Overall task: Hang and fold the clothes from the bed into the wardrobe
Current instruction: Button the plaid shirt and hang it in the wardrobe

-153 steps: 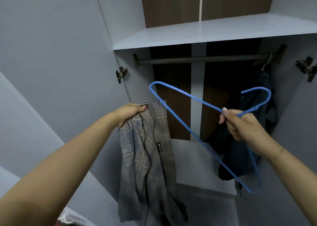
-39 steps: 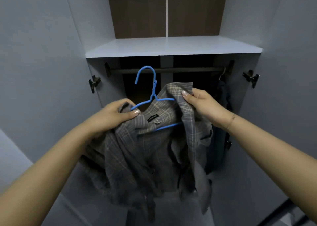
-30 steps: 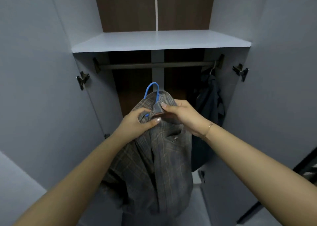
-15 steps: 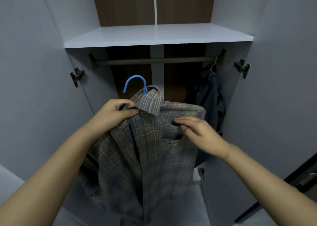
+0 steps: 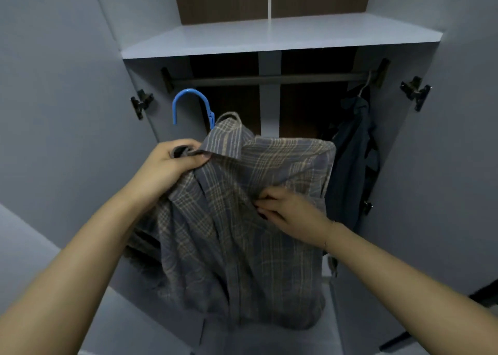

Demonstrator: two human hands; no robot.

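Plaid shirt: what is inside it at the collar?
A blue hanger: only its hook shows above the plaid shirt collar. Its shoulders are covered by cloth. Both hands, left and right, hold the shirt.

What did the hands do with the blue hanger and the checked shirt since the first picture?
The blue hanger went inside the checked shirt. The right hand let the hanger go and now pinches the shirt front; the left hand grips its collar. The rail and dark jacket look unchanged.
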